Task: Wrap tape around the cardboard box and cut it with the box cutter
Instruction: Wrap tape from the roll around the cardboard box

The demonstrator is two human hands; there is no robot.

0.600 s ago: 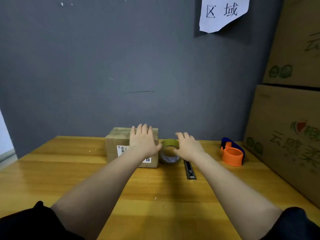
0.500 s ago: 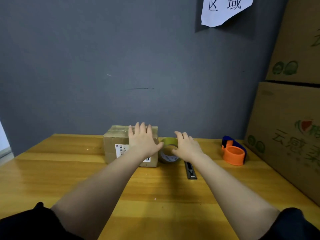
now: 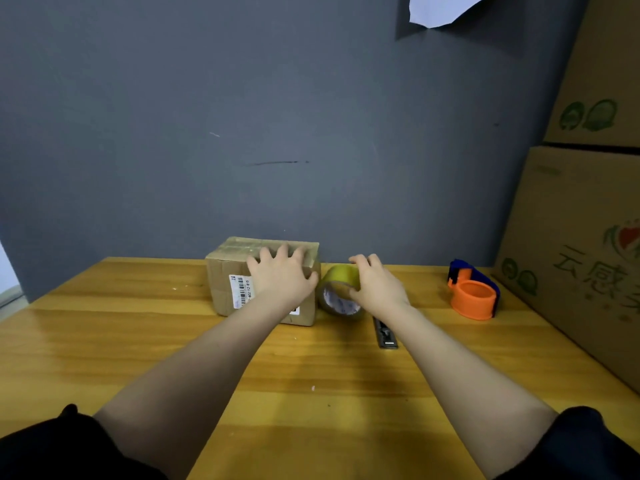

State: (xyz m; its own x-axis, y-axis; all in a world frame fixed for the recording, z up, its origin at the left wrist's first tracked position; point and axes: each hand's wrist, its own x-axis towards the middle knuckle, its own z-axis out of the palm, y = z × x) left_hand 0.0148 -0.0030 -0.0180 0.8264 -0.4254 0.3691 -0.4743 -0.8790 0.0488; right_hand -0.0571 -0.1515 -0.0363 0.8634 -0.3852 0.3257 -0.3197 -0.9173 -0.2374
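A small cardboard box [image 3: 228, 275] with a barcode label stands at the back of the wooden table [image 3: 138, 341], against the grey wall. My left hand [image 3: 280, 277] lies flat over the box's top right part, fingers spread. Right beside the box stands a yellowish tape roll [image 3: 337, 292] on its edge. My right hand [image 3: 377, 287] curls over the roll's top and right side, thumb at its front rim. A grey box cutter [image 3: 384, 332] lies on the table just below that hand, partly hidden by my wrist.
An orange and blue tape dispenser [image 3: 472, 294] sits to the right. Large printed cardboard cartons [image 3: 581, 237] are stacked along the table's right edge. A sheet of paper [image 3: 440, 10] hangs on the wall above.
My left hand has settled further onto the box top. My right hand has closed around the tape roll. The camera has tilted slightly down.
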